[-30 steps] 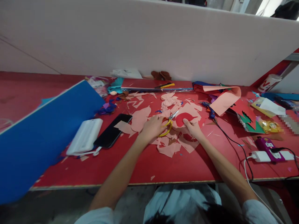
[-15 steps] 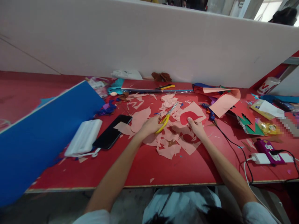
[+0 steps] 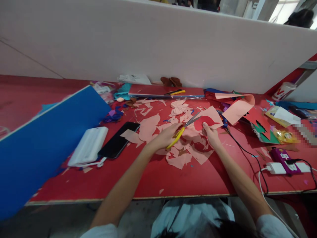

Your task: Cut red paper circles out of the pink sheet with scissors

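Our L hand (image 3: 167, 136) grips the yellow scissors (image 3: 179, 134), blades slightly apart by the pink sheet (image 3: 213, 111) our R hand (image 3: 211, 135) pinches at its fingertips, w/ cut scraps (image 3: 180, 160) btwn both hands, though the margin round the red shape (image 3: 207, 121) looks only part-trimmed.

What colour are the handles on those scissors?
The scissor handles are yellow, shown in the head view.

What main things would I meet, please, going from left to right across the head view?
White rectangular block, black flat smartphone, yellow-handled metal scissors, flat peach sheet with a red rounded area, curled peach sheet, purple rectangular power strip.
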{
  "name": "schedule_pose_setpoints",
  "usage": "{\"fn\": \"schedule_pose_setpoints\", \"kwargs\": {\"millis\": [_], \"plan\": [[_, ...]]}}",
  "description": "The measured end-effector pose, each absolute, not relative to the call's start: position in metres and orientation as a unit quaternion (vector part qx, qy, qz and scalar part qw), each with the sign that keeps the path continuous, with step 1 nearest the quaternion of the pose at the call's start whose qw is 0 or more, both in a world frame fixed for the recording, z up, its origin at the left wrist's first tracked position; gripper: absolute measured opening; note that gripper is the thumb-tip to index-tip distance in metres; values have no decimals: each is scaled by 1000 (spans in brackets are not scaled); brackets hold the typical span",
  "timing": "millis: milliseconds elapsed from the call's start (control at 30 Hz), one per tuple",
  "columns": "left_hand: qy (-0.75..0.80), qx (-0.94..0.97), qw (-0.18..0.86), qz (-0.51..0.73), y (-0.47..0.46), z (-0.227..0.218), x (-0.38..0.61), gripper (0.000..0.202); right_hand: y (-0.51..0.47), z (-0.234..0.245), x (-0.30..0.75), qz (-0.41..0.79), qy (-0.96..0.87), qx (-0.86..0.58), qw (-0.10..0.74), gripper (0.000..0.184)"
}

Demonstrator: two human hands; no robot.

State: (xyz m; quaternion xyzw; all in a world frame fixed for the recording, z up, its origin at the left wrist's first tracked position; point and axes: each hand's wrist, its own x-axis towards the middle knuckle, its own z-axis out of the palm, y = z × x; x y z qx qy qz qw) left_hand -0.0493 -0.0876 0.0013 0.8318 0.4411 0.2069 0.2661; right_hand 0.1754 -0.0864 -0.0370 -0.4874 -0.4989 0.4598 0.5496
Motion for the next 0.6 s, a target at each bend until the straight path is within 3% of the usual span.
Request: {"fn": "schedule_pose_setpoints", "kwargs": {"millis": [600], "plan": [[438, 841, 252, 195, -84, 2, -51, 48, -91, -34, 175, 446, -489, -504, 555, 56]]}}
